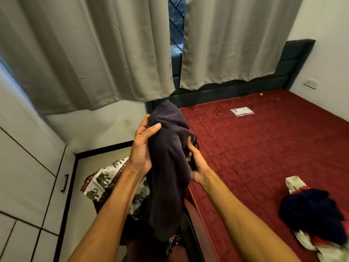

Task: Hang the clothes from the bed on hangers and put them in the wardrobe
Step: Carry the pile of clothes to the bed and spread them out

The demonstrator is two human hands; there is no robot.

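While I hold the dark purple garment (168, 176) up between both hands, just off the near-left edge of the bed (255, 148), its long axis runs close to vertical, with the bunched top pointing up toward the curtains (94, 53) and the loose tail hanging down. Left hand (140, 148): higher, thumb and fingers curled round the upper left edge; right hand (198, 165): lower, gripping a fold on the right side. Remaining pile of clothes (311, 210): on the bed, well right, nearer the right hand; no hanger visible.
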